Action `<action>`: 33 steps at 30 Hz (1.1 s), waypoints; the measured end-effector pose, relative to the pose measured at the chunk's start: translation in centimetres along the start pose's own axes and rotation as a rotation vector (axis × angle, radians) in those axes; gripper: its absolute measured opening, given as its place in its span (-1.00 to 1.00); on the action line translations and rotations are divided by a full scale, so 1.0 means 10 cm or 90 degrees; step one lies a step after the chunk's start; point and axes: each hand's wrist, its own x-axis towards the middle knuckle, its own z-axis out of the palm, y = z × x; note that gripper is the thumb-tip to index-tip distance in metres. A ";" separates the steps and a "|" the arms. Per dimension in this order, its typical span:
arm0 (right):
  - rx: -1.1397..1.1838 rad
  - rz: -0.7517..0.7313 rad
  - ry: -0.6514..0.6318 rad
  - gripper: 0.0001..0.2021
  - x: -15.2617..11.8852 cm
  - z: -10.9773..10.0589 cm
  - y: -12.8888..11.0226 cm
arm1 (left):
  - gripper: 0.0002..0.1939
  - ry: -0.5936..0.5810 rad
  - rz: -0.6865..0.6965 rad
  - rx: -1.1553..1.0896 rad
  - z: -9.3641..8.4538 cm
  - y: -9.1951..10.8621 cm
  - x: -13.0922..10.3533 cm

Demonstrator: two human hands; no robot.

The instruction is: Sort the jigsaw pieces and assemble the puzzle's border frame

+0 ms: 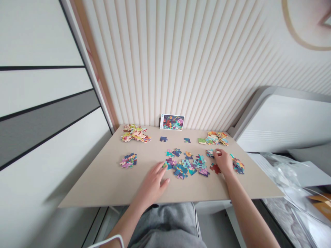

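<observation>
My left hand (154,181) lies on the table with its fingers apart, holding nothing. Its fingertips reach the left edge of a loose spread of blue, teal and purple puzzle pieces (181,169). To the right, my right hand (223,161) is closed in a pinch on a puzzle piece (211,153) with dark and pale colours, partly covered by the fingers. Just below that hand sits a dark red puzzle piece (215,168). Beside the wrist is a small pile of mixed pieces (238,164), partly hidden by the hand.
A picture card (172,122) leans against the ribbed wall. Two dark blue pieces (163,139) (187,140) lie in front of it. Piles stand back left (134,133) and back right (218,138), with a smaller pile (128,161) at left. The table (103,186) ends near my lap.
</observation>
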 end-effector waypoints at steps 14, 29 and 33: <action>0.062 -0.383 -0.130 -0.69 -1.08 -0.08 -0.88 | -0.54 0.034 -0.040 0.026 -0.03 0.05 0.01; 0.207 -0.256 -0.159 -0.71 -1.46 0.19 -0.91 | -0.63 0.064 -0.082 -0.017 -0.05 0.06 0.00; 0.293 -0.153 -0.154 -0.63 -1.46 0.20 -0.84 | -0.65 0.082 -0.103 -0.072 -0.05 0.04 0.00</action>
